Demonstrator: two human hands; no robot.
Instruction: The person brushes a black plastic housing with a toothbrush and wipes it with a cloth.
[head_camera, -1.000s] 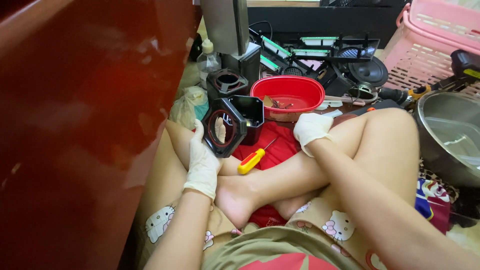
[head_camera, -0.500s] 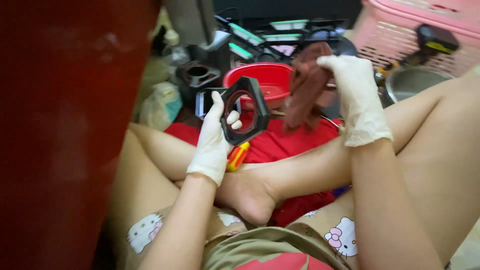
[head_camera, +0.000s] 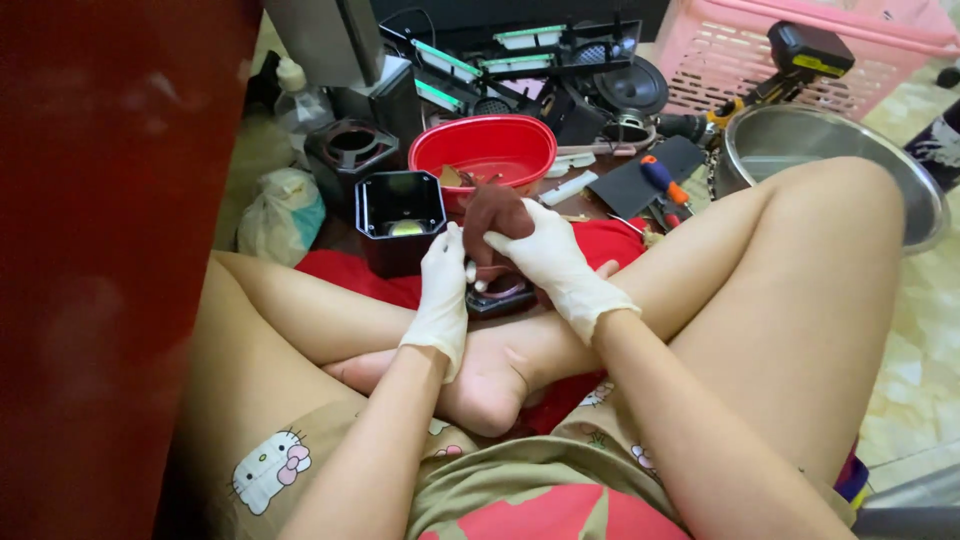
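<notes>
Red cloth (head_camera: 345, 275) covers the floor under crossed legs. Left gloved hand (head_camera: 443, 290) grips a small black frame part (head_camera: 497, 296) resting on the ankle. Right gloved hand (head_camera: 552, 262) squeezes a dark brown rag (head_camera: 493, 210) onto it. Behind sits a red plastic bowl (head_camera: 485, 150).

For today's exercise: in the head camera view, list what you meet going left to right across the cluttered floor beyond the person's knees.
Pale plastic bag → black square housing → red bowl → orange-handled screwdriver → steel basin. The pink basket sits farther back, so it is left out.
</notes>
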